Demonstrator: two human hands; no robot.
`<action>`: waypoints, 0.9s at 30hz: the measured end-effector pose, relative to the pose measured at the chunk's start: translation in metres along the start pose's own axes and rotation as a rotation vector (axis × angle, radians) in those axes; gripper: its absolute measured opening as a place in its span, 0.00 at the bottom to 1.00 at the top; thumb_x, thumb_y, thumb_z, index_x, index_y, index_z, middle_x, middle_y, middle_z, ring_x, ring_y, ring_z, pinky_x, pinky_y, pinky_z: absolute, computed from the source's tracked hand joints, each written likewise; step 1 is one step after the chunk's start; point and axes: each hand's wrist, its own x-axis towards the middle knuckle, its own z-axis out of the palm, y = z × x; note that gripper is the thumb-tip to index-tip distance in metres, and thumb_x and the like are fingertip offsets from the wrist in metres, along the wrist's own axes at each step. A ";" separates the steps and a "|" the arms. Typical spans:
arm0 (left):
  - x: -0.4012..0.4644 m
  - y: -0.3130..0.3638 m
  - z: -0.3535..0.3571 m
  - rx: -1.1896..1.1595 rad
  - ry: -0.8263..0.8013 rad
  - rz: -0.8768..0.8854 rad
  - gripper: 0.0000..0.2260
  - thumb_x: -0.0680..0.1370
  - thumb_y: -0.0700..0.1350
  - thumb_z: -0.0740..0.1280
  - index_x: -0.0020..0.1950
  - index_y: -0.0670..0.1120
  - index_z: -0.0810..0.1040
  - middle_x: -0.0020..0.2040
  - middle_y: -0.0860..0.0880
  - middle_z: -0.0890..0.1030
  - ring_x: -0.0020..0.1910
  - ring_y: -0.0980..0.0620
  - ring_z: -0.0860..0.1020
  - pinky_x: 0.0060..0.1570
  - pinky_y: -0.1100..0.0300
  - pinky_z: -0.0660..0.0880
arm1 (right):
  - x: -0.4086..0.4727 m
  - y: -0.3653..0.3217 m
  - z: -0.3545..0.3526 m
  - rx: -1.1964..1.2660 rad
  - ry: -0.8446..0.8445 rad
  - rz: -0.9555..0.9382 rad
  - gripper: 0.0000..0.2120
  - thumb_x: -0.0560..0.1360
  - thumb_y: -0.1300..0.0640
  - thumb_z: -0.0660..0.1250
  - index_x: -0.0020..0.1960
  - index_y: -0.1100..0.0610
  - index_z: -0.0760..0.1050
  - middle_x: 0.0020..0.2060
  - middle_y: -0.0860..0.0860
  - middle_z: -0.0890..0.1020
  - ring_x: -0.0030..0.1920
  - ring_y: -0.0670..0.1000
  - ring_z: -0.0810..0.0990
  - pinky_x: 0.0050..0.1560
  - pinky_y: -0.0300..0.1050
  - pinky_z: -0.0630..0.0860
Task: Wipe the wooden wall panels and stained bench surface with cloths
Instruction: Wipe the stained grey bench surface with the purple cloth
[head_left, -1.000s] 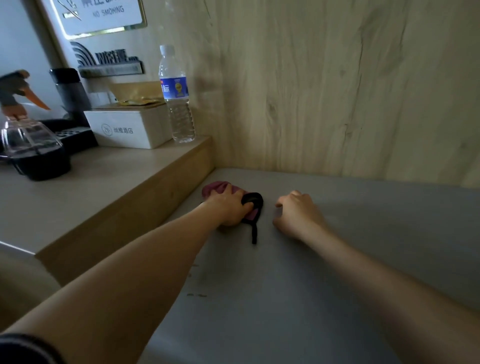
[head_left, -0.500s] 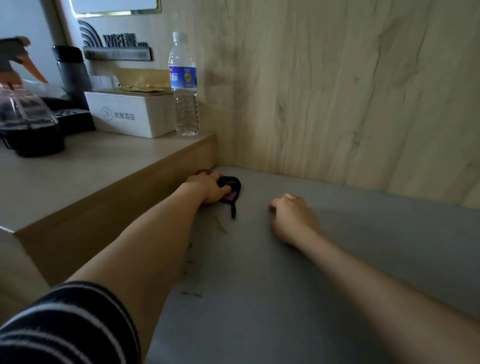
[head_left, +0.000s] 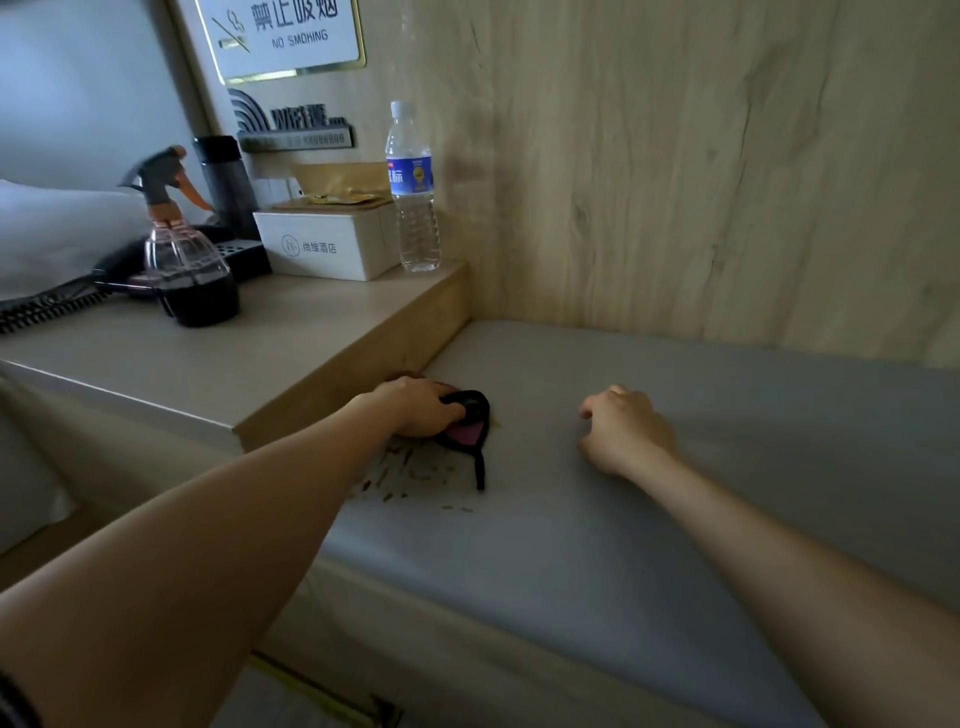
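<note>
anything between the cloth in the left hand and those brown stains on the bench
Nothing visible. The left hand presses the cloth flat on the grey bench, and the brown stains lie right beside it toward the camera, with bare surface between.

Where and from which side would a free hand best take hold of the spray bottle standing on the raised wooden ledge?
Probably by the narrow neck just under the trigger head of the spray bottle, coming from the right, the bench side. The body below flares wide and round, too broad for a sure wrap, while the neck is slim and the orange trigger points right, ready for a finger. The bottle stands upright, with dark liquid low in it.
</note>
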 end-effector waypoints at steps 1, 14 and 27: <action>0.000 0.003 0.003 -0.022 0.002 -0.001 0.26 0.81 0.61 0.52 0.77 0.54 0.58 0.75 0.46 0.62 0.72 0.44 0.63 0.68 0.53 0.62 | -0.001 0.002 0.001 -0.001 0.001 0.000 0.18 0.77 0.56 0.62 0.66 0.54 0.72 0.65 0.54 0.70 0.66 0.57 0.68 0.61 0.49 0.69; 0.022 0.051 0.018 0.085 0.078 0.183 0.29 0.80 0.64 0.48 0.78 0.54 0.51 0.79 0.46 0.49 0.76 0.40 0.51 0.72 0.47 0.54 | -0.008 0.035 -0.002 0.088 0.027 0.068 0.20 0.70 0.46 0.71 0.59 0.53 0.76 0.61 0.55 0.73 0.64 0.57 0.70 0.60 0.47 0.71; 0.043 0.087 0.028 -0.046 0.079 0.146 0.29 0.80 0.63 0.49 0.78 0.53 0.50 0.79 0.46 0.45 0.75 0.33 0.43 0.73 0.39 0.43 | -0.026 0.043 0.014 0.129 0.120 0.120 0.16 0.74 0.53 0.65 0.60 0.55 0.77 0.60 0.57 0.73 0.62 0.59 0.71 0.61 0.48 0.71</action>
